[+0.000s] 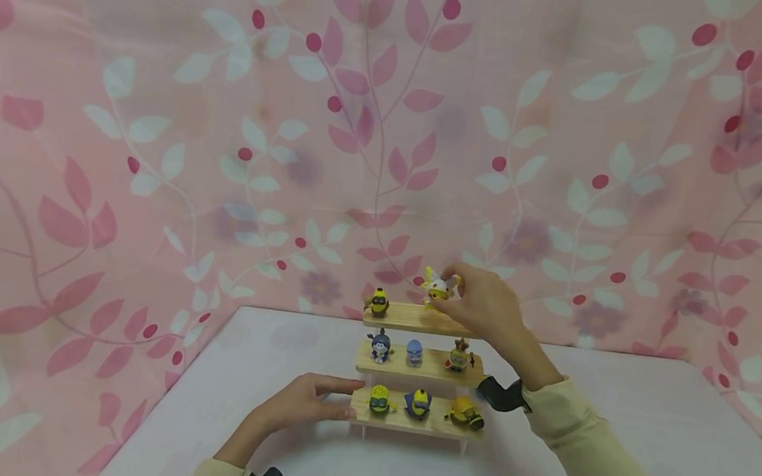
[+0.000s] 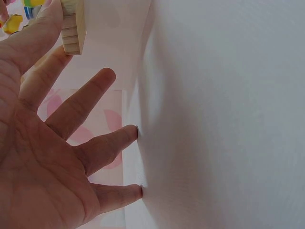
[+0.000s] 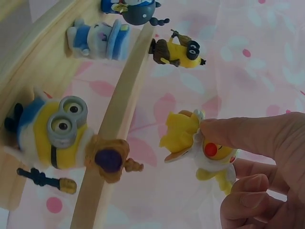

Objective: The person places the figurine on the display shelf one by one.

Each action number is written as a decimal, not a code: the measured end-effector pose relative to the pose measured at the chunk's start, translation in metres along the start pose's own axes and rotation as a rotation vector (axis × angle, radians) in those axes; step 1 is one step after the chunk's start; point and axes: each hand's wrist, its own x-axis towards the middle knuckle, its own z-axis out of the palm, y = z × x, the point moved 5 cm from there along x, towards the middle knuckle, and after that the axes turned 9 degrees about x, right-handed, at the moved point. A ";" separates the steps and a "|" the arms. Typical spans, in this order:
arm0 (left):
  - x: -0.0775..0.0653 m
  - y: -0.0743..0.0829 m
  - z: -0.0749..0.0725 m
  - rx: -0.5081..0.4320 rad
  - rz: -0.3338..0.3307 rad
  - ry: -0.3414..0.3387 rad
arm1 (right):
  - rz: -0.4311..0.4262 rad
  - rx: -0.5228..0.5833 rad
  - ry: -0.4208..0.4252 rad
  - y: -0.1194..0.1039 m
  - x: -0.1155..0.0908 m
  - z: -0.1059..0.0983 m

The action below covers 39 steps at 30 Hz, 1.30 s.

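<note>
Above the top shelf's right part, my right hand point(image 1: 487, 302) pinches a small toy figurine point(image 3: 217, 155) between thumb and fingers. The figurine is yellow with a red cheek and a white costume; in the right wrist view it hangs apart from the wood. My left hand point(image 1: 304, 401) touches the left end of the bottom shelf point(image 1: 432, 426) of a three-tier wooden display stand, with thumb and index finger at its edge. In the left wrist view its other fingers spread out straight, away from the wood. A dark minion figurine point(image 1: 379, 303) stands at the top shelf's left.
On the middle shelf are a dark-haired figurine point(image 1: 380, 346), a pale blue figurine point(image 1: 415, 353) and a crowned minion point(image 1: 459, 356). Below them stand a green-topped minion point(image 1: 379, 400), a caped minion point(image 1: 418, 404) and an orange-yellow figurine point(image 1: 465, 412). Behind the white table point(image 1: 204, 396) hangs a floral curtain point(image 1: 388, 155).
</note>
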 end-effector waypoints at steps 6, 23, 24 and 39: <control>0.000 0.000 0.000 0.011 -0.011 -0.003 | 0.010 0.010 -0.013 -0.002 0.004 0.008; 0.000 0.001 0.000 0.022 0.004 -0.001 | 0.021 -0.010 -0.078 -0.011 0.014 0.028; -0.001 0.002 -0.001 0.022 0.005 0.000 | 0.023 -0.010 -0.081 -0.011 0.014 0.029; -0.001 0.005 -0.001 0.044 0.000 0.002 | 0.011 -0.021 -0.103 -0.012 0.012 0.034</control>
